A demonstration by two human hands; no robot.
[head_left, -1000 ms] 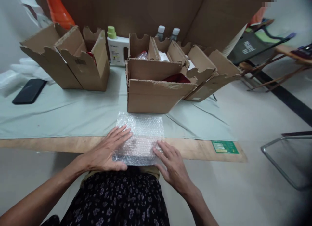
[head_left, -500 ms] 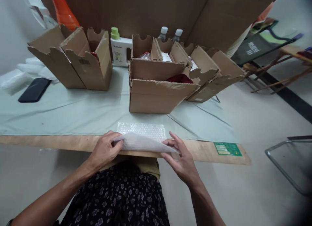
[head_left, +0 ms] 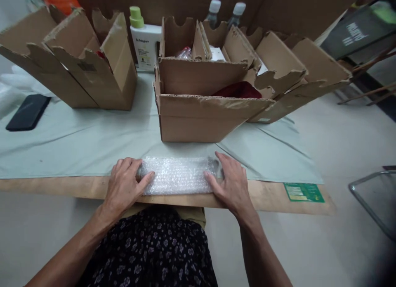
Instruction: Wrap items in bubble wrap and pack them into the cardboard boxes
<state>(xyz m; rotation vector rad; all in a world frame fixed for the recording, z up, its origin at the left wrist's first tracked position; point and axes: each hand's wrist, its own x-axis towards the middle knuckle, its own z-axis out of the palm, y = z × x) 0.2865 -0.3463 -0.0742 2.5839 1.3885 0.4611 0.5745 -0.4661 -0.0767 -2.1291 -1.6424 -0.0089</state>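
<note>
A folded sheet of clear bubble wrap lies across the front edge of the table, on the pale green cloth. My left hand rests on its left end, fingers curled over the edge. At the right end my right hand presses down, fingers bent around it. Both hands hold the fold flat. Just behind the wrap stands an open cardboard box with something dark red inside.
A second open cardboard box stands at the back left, more boxes at the right. A white bottle with a green cap and two capped bottles stand behind. A black phone lies far left. A green label sits on the table edge.
The bubble wrap lay spread flat, then its near edge was lifted and folded away from me. It now lies doubled, and both hands press on its ends. The camera has leaned closer.
</note>
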